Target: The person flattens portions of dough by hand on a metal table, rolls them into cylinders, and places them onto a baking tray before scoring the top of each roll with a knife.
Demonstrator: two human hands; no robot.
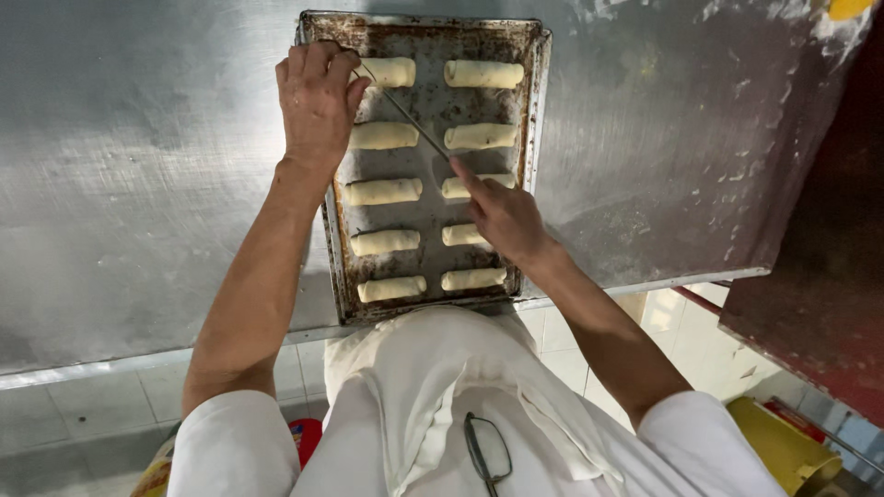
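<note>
On the steel counter (138, 184), a dark baking tray (539, 92) lies at the near edge. The left hand (316, 101) rests curled over the tray's far left corner, beside the dough rolls (384, 191). The right hand (505, 216) pinches a thin metal skewer (405, 112) slanting across the two columns of rolls.

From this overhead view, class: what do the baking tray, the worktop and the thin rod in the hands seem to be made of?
Baking tray: probably metal, dull, with dark burnt-on crust along its rim.
Worktop: likely steel sheet, with a grey, smeared sheen.
Thin rod, between left hand and right hand: seemingly metal wire, straight and glinting.
</note>
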